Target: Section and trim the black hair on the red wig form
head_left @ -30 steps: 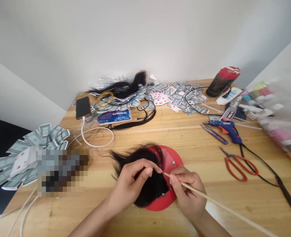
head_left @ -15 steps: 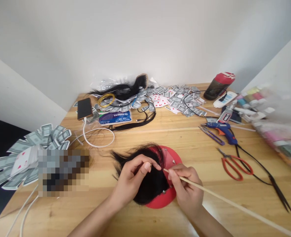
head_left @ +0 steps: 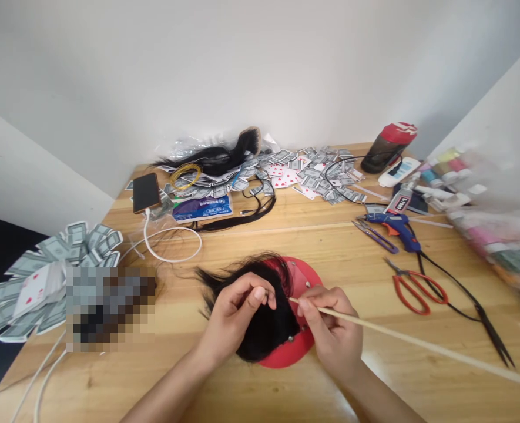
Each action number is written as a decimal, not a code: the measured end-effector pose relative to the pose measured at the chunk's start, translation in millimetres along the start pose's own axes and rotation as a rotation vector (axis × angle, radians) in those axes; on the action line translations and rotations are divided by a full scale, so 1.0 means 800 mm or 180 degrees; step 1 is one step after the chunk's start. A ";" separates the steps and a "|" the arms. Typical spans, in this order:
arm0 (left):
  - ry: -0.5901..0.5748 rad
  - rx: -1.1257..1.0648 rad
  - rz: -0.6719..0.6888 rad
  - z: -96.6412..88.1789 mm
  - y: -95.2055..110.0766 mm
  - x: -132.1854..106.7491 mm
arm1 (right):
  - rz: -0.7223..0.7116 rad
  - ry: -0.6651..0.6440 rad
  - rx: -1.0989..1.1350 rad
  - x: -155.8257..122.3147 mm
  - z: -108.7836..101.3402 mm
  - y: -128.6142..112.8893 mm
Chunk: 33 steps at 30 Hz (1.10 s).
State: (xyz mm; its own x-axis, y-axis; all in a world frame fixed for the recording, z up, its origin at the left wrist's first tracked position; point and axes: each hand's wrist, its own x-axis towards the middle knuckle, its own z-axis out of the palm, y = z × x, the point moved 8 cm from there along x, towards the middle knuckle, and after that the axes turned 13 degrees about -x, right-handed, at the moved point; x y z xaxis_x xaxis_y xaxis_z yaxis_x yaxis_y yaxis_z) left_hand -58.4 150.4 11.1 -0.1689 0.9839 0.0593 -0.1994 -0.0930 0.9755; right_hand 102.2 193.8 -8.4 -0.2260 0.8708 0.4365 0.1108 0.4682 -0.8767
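Observation:
A round red pad [head_left: 306,341] lies on the table, partly covered by black hair [head_left: 266,329] with several silver pins along its edge. My right hand [head_left: 336,329] grips a long, thin, pale stick [head_left: 401,335] close to its front end. The stick's tip points left, at the border of the hair and a fine mesh [head_left: 285,279]. Above the hair my left hand [head_left: 237,308] is closed in a pinch, thumb against forefinger. Something tiny shows at its fingertips, too small to name.
Right of my hands lie red-handled scissors [head_left: 418,288], a blue glue gun [head_left: 394,226] and purple snips [head_left: 378,235]. Cut playing cards [head_left: 325,176] and a hairpiece [head_left: 224,158] are at the back. A phone [head_left: 146,192] with a white cable lies left, behind a card fan [head_left: 48,282].
My left forefinger has drawn back left from the stick's tip and curled in, widening the gap. The stick's back end now shows at right. The whole view has shifted slightly.

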 end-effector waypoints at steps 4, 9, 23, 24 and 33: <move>-0.0214 0.0031 0.0165 0.003 0.003 -0.004 | 0.0073 -0.0010 0.0109 0.001 -0.001 0.001; -0.0106 0.0065 0.0156 -0.002 0.001 -0.009 | 0.0174 0.0014 0.0237 0.001 -0.001 0.002; 0.0470 -0.0416 -0.0256 -0.004 -0.012 -0.004 | 0.0641 -0.0110 0.0380 0.006 0.001 0.005; 0.0458 -0.0429 -0.0270 -0.003 -0.012 -0.004 | 0.0633 -0.0155 0.0397 0.007 0.001 0.004; 0.0358 -0.0510 -0.0343 -0.002 -0.016 -0.003 | 0.0706 -0.0358 0.0422 0.010 0.001 0.005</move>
State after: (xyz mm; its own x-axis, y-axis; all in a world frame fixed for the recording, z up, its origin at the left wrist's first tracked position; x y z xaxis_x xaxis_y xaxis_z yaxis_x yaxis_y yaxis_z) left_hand -57.2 149.1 -2.3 -0.2432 0.9670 -0.0761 -0.3714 -0.0203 0.9283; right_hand 100.2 202.2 -8.6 -0.3173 0.9242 0.2124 0.0438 0.2380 -0.9703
